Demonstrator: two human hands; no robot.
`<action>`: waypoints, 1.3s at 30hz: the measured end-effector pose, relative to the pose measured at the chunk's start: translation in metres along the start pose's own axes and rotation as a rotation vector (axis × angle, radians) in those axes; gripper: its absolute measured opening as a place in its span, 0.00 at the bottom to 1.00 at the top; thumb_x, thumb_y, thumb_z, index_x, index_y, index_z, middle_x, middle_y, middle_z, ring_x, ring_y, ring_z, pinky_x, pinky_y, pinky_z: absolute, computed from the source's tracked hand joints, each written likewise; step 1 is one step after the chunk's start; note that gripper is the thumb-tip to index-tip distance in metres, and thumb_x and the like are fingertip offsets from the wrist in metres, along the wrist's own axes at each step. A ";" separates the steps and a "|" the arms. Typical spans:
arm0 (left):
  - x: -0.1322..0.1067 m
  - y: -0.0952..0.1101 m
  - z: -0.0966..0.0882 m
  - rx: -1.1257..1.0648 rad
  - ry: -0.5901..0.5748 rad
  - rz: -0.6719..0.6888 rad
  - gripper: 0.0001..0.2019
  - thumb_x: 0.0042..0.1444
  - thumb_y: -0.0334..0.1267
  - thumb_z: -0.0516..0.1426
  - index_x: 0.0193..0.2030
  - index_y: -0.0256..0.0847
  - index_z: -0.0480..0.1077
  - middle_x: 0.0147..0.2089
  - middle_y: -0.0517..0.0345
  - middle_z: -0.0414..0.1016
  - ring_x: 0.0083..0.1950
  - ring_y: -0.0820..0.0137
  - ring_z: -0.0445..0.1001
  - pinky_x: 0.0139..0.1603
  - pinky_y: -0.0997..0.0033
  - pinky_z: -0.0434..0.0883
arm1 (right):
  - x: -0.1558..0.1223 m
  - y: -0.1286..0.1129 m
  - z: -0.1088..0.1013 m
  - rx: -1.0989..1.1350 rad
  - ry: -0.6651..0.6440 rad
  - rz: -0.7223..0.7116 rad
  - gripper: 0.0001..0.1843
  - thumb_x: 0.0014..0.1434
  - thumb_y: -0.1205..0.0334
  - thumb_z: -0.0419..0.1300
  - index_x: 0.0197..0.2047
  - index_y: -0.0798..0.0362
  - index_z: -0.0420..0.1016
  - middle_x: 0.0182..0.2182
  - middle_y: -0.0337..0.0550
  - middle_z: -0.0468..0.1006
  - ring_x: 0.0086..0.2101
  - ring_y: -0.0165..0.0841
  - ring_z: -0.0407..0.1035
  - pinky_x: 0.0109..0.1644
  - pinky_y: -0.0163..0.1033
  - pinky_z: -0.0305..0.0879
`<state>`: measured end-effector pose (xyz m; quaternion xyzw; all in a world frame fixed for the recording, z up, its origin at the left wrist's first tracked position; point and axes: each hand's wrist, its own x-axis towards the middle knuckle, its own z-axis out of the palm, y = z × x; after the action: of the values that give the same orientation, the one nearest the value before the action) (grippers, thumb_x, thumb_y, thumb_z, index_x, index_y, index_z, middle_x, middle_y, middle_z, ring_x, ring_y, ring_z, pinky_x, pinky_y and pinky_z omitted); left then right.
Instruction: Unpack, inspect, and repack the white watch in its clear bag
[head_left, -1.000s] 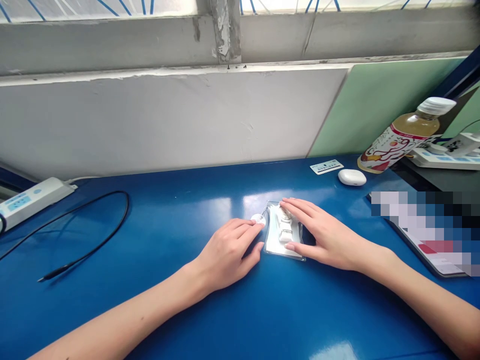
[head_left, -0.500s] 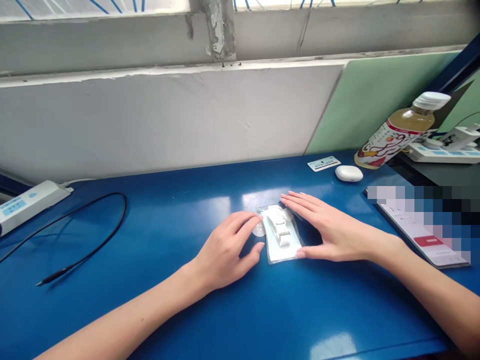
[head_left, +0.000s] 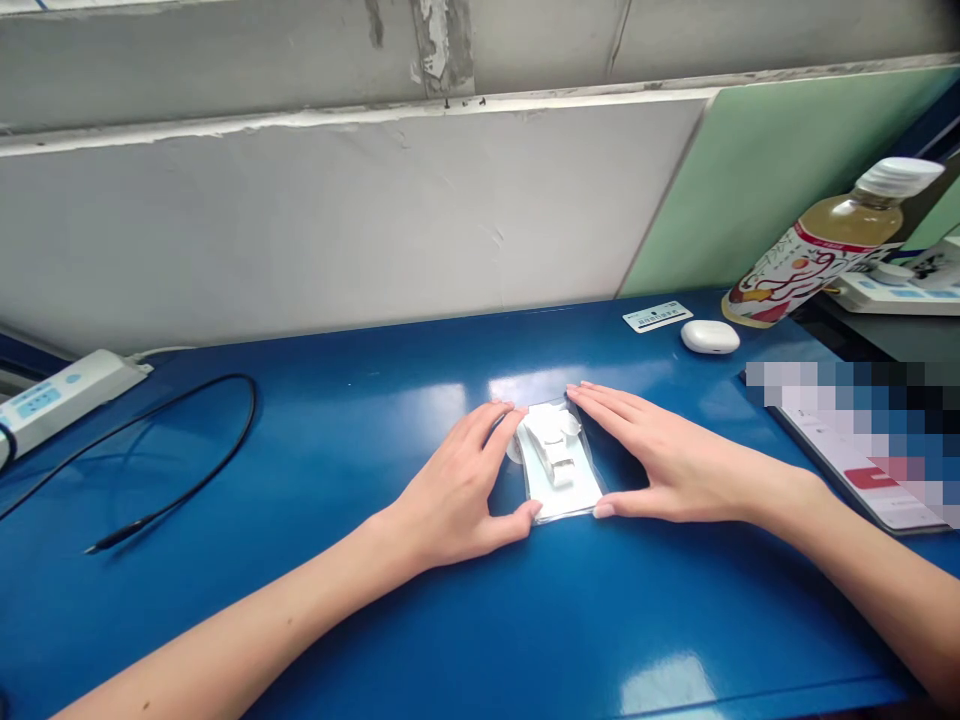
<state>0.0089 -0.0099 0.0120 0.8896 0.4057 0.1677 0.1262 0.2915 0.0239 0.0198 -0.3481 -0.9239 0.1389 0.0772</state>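
Observation:
A small clear plastic bag [head_left: 559,470] with white parts inside lies flat on the blue table [head_left: 360,430]. My left hand [head_left: 457,490] rests open on the table against the bag's left edge, its thumb at the near corner. My right hand [head_left: 660,460] lies open and flat along the bag's right edge, its thumb at the near right corner. A small white round piece [head_left: 514,452] shows between my left fingers and the bag, mostly hidden. Neither hand holds anything.
A black cable [head_left: 187,460] loops at the left beside a white power strip [head_left: 52,395]. At the back right are a white label card [head_left: 657,316], a white earbud case [head_left: 709,336], a tilted drink bottle [head_left: 825,240] and a blurred tablet [head_left: 855,440].
My left hand slid right and forward until it pressed the bag's left side. The right hand came off the bag's top to its right edge. The bag turned straighter.

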 end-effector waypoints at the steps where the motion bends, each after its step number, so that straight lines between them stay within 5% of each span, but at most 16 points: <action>1: 0.000 0.000 0.000 -0.009 0.008 -0.004 0.40 0.57 0.45 0.61 0.71 0.30 0.51 0.70 0.33 0.58 0.71 0.49 0.57 0.69 0.47 0.63 | -0.001 0.002 -0.001 0.001 -0.012 0.007 0.58 0.56 0.35 0.62 0.75 0.60 0.44 0.71 0.64 0.54 0.69 0.57 0.50 0.67 0.62 0.59; 5: 0.000 -0.001 0.000 -0.059 0.125 -0.035 0.29 0.63 0.40 0.56 0.67 0.31 0.55 0.67 0.34 0.61 0.68 0.52 0.62 0.66 0.49 0.67 | -0.001 0.004 -0.004 0.004 -0.015 0.018 0.59 0.54 0.37 0.64 0.76 0.59 0.42 0.72 0.62 0.50 0.69 0.56 0.48 0.68 0.61 0.57; 10: 0.000 -0.003 0.002 -0.156 0.323 0.021 0.04 0.63 0.28 0.53 0.40 0.38 0.67 0.43 0.49 0.75 0.57 0.60 0.73 0.57 0.59 0.74 | 0.003 -0.004 -0.004 0.016 -0.059 -0.095 0.51 0.59 0.48 0.63 0.76 0.50 0.40 0.74 0.49 0.45 0.72 0.53 0.38 0.71 0.61 0.50; 16: 0.000 -0.001 0.004 0.007 0.296 0.214 0.08 0.62 0.27 0.53 0.45 0.35 0.71 0.42 0.49 0.81 0.47 0.60 0.80 0.49 0.59 0.77 | 0.003 -0.004 0.000 0.051 -0.063 -0.055 0.50 0.60 0.42 0.62 0.76 0.49 0.43 0.74 0.52 0.47 0.71 0.54 0.42 0.69 0.62 0.54; 24: 0.000 0.000 0.002 0.090 0.282 0.192 0.09 0.65 0.31 0.53 0.42 0.38 0.75 0.37 0.52 0.82 0.45 0.60 0.81 0.45 0.60 0.78 | 0.002 0.004 0.000 0.071 0.002 -0.015 0.50 0.57 0.42 0.65 0.75 0.46 0.48 0.72 0.53 0.53 0.70 0.55 0.47 0.68 0.63 0.56; 28: -0.001 -0.003 0.003 0.094 0.298 0.223 0.07 0.67 0.32 0.54 0.42 0.37 0.74 0.37 0.53 0.82 0.43 0.61 0.81 0.44 0.61 0.78 | 0.003 0.005 -0.002 0.051 0.028 0.011 0.55 0.56 0.40 0.65 0.76 0.50 0.42 0.74 0.58 0.45 0.69 0.56 0.48 0.67 0.62 0.59; 33: -0.003 -0.002 0.002 0.133 0.293 0.163 0.11 0.68 0.40 0.54 0.49 0.36 0.72 0.53 0.43 0.78 0.50 0.58 0.79 0.47 0.60 0.78 | 0.005 0.008 -0.001 0.007 0.042 -0.001 0.55 0.59 0.41 0.63 0.76 0.53 0.37 0.72 0.60 0.51 0.70 0.54 0.48 0.68 0.62 0.58; 39: -0.002 -0.004 0.003 0.050 0.188 -0.026 0.30 0.64 0.49 0.58 0.67 0.36 0.57 0.69 0.34 0.59 0.68 0.48 0.64 0.62 0.47 0.70 | 0.008 -0.002 0.005 0.050 0.075 0.029 0.54 0.58 0.42 0.63 0.75 0.54 0.40 0.70 0.63 0.57 0.68 0.54 0.53 0.66 0.62 0.60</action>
<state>0.0061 -0.0097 0.0077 0.8674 0.4312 0.2388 0.0675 0.2837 0.0270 0.0162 -0.3645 -0.9114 0.1499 0.1182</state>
